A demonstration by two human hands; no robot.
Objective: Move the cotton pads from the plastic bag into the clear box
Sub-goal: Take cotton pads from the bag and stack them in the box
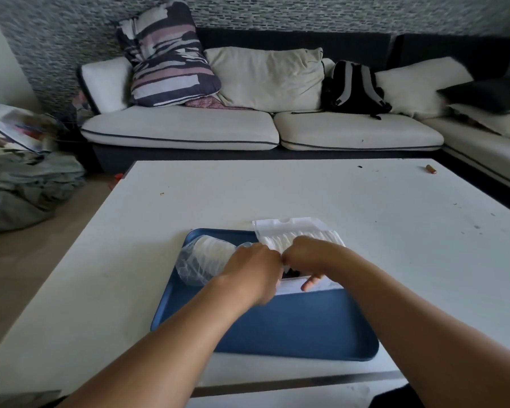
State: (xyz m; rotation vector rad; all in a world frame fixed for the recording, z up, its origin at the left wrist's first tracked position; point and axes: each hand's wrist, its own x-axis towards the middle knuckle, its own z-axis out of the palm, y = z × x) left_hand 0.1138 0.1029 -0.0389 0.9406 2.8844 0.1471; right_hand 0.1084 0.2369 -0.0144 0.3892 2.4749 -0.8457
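hands meet over blue tray (277,328) on surface: left grip (252,267) & right grip (304,256) pinching plastic bag (295,231) w/ cotton pads (280,239).

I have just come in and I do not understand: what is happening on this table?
A person is working with both hands over a blue tray on a white table. The left hand and the right hand meet at a packet of white cotton pads. A crumpled clear plastic bag with more pads lies at the tray's left. What the fingers grip is blurred. No clear box is recognisable.
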